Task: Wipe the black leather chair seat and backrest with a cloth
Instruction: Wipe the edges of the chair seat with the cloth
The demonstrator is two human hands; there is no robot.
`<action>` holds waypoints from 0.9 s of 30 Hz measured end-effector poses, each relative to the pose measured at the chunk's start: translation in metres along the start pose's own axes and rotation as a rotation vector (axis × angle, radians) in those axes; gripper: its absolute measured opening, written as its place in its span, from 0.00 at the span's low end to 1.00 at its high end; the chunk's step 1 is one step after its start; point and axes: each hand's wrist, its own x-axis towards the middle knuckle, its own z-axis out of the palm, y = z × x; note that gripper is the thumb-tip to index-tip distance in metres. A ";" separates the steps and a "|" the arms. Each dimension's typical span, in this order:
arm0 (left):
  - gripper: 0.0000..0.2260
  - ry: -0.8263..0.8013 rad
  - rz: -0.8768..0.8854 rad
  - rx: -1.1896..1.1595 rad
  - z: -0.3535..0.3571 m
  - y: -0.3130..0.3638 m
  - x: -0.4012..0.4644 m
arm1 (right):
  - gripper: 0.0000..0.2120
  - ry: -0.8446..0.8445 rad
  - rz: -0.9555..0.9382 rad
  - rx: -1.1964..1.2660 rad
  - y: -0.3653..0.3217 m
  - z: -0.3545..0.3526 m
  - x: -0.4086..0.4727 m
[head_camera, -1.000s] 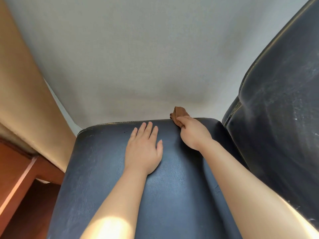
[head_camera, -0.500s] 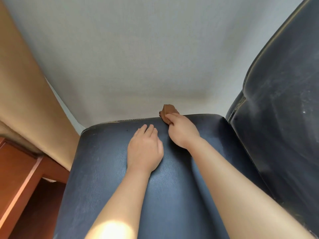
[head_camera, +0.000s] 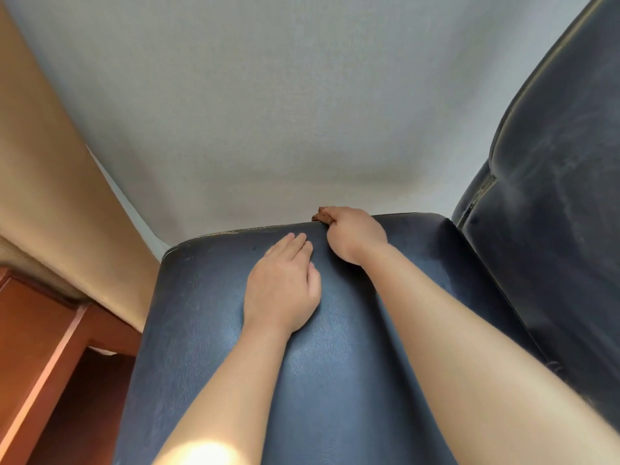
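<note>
Cloth (head_camera: 322, 216) at seat (head_camera: 335, 380) edge, right hand (head_camera: 357, 234) gripping

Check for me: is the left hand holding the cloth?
No: the left hand lies flat and bare on the seat, while the right hand grips the brown cloth at the far edge.

This looks like a furnished room in a home or office. A black leather chair seat (head_camera: 335, 380) lies under the left hand (head_camera: 281, 290), its backrest (head_camera: 563, 229) to the right, pale carpet (head_camera: 285, 112) beyond, and a wooden desk (head_camera: 40, 347) to its left.
</note>
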 end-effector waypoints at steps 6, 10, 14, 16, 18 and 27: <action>0.20 0.016 -0.002 -0.003 0.000 -0.001 0.003 | 0.22 0.059 -0.013 0.018 -0.004 0.003 -0.010; 0.19 0.006 0.002 -0.026 -0.006 -0.002 -0.001 | 0.19 0.112 -0.027 -0.025 -0.009 0.007 -0.033; 0.21 0.013 0.012 -0.032 -0.003 -0.007 -0.004 | 0.19 0.145 -0.058 -0.055 -0.009 0.015 -0.039; 0.20 0.030 0.009 -0.031 -0.003 -0.006 -0.004 | 0.20 0.124 -0.045 -0.045 -0.008 0.012 -0.032; 0.19 0.054 0.005 -0.020 -0.002 -0.005 -0.003 | 0.20 0.122 -0.050 -0.058 -0.008 0.013 -0.024; 0.15 0.157 -0.051 0.009 0.003 -0.008 -0.001 | 0.22 0.077 -0.075 -0.008 -0.016 0.015 -0.005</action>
